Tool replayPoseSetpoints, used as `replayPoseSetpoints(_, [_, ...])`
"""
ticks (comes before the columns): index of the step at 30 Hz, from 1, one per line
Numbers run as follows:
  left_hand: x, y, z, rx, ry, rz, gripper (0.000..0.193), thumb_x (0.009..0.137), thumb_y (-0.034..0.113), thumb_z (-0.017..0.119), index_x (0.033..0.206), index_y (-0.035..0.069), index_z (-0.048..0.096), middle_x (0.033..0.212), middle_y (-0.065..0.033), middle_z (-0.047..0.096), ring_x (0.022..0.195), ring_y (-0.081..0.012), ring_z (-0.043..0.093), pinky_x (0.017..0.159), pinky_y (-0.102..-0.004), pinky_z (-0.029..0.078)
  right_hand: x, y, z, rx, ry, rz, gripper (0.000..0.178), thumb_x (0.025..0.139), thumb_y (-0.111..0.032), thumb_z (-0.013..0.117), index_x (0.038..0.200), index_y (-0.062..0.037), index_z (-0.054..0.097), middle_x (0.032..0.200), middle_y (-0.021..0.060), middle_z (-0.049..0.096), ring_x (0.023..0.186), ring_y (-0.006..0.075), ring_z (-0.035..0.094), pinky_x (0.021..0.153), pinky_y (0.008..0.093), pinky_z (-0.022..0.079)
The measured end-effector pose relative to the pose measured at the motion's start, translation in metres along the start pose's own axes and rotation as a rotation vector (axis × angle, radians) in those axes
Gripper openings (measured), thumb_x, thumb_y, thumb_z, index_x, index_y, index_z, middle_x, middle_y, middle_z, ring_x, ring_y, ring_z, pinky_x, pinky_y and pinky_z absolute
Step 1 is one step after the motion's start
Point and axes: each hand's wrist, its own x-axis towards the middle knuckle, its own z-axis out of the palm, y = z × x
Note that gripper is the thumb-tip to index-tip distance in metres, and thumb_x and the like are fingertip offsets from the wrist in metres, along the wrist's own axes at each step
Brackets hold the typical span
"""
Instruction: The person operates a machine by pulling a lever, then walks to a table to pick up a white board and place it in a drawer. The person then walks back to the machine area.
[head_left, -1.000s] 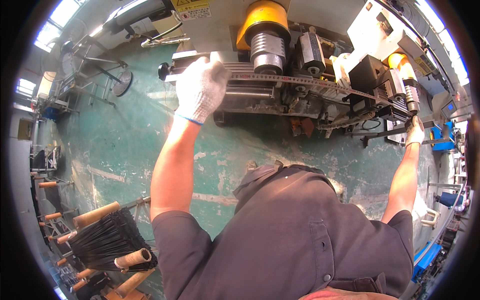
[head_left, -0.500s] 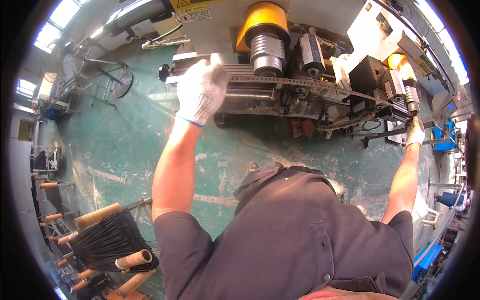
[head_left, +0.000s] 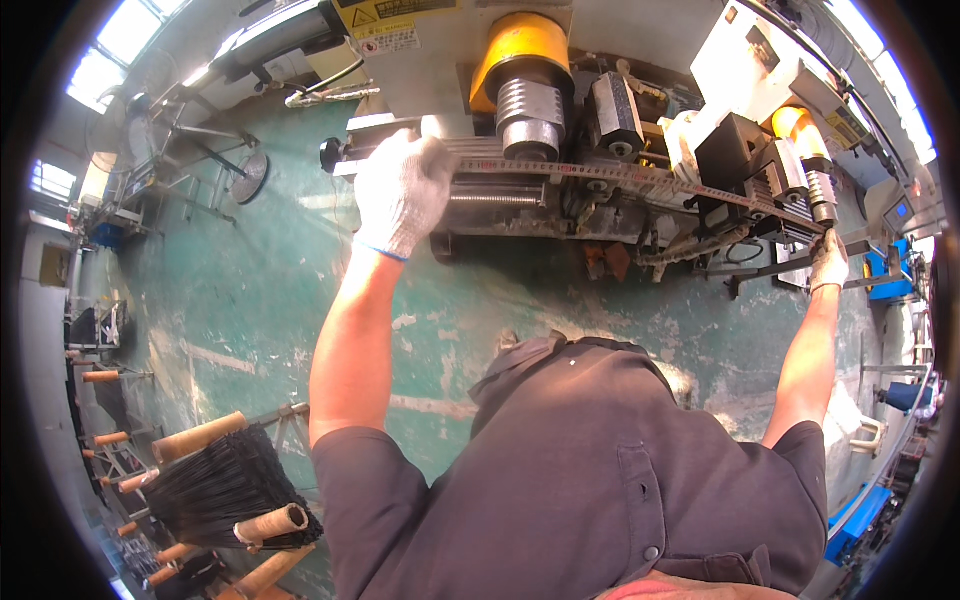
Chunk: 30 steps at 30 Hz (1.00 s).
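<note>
Left hand (head_left: 405, 190) — forearm (head_left: 352, 340) reaching forward, back of hand up, fingers curled on tape measure (head_left: 625, 177). Tape measure stretched along machine (head_left: 610, 110), toward right hand (head_left: 828, 264). Right arm (head_left: 806, 355) angled outward — grip too small to tell.

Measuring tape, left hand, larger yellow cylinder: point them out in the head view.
Measuring tape (head_left: 640, 177): head view, on the middle of its strip.
Left hand (head_left: 404, 190): head view, on its gloved back.
Larger yellow cylinder (head_left: 522, 50): head view, on its curved side.
</note>
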Motion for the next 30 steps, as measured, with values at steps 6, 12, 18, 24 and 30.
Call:
replayPoseSetpoints(6, [-0.015,0.007,-0.004,-0.105,-0.074,0.005,0.013,0.087,0.02,0.084,0.088,0.01,0.076,0.089,-0.0122,0.069,0.085,-0.035,0.071,0.076,-0.0457,0.056,0.01,-0.014,-0.025,0.277,0.025,0.05,0.017,0.102,-0.02,0.081,0.114,-0.0081,0.076,0.089,-0.0002,0.071,0.082,0.0123,0.067,0.073,0.0295,0.056])
replayPoseSetpoints(12, [-0.025,0.021,-0.009,-0.272,-0.147,-0.051,0.015,0.086,0.011,0.087,0.094,0.003,0.077,0.089,-0.0128,0.069,0.08,-0.0302,0.068,0.075,-0.0413,0.055,-0.145,-0.067,0.14,0.113,-0.337,-0.172,0.022,0.106,-0.018,0.073,0.119,-0.0006,0.073,0.092,0.0014,0.067,0.08,0.0133,0.065,0.076,0.0298,0.055])
replayPoseSetpoints(18, [0.003,0.008,0.001,-0.37,-0.027,-0.033,0.013,0.085,0.011,0.086,0.089,0.007,0.075,0.088,-0.0116,0.069,0.081,-0.0317,0.069,0.075,-0.0422,0.056,-0.305,-0.137,0.312,-0.246,-0.872,-0.402,0.016,0.099,-0.004,0.073,0.114,0.002,0.075,0.092,0.0049,0.074,0.083,0.0106,0.068,0.077,0.0278,0.056])
replayPoseSetpoints(24, [0.032,-0.049,0.011,-0.229,-0.044,0.174,0.011,0.087,0.01,0.088,0.089,0.006,0.078,0.085,-0.0106,0.069,0.079,-0.0298,0.07,0.072,-0.041,0.055,-0.321,-0.163,0.454,-0.346,-0.916,-0.622,0.021,0.099,-0.006,0.074,0.118,0.0015,0.076,0.099,0.0056,0.077,0.093,0.0094,0.068,0.085,0.029,0.058])
replayPoseSetpoints(30, [0.034,-0.096,0.062,-0.371,-0.085,0.1,0.014,0.081,0.013,0.088,0.089,0.009,0.077,0.09,-0.0132,0.069,0.083,-0.038,0.07,0.074,-0.0468,0.057,-0.285,-0.173,0.622,-0.62,-0.856,-0.929,0.032,0.099,-0.025,0.076,0.127,-0.0108,0.076,0.116,0.0154,0.08,0.107,0.0304,0.076,0.098,0.0416,0.059])
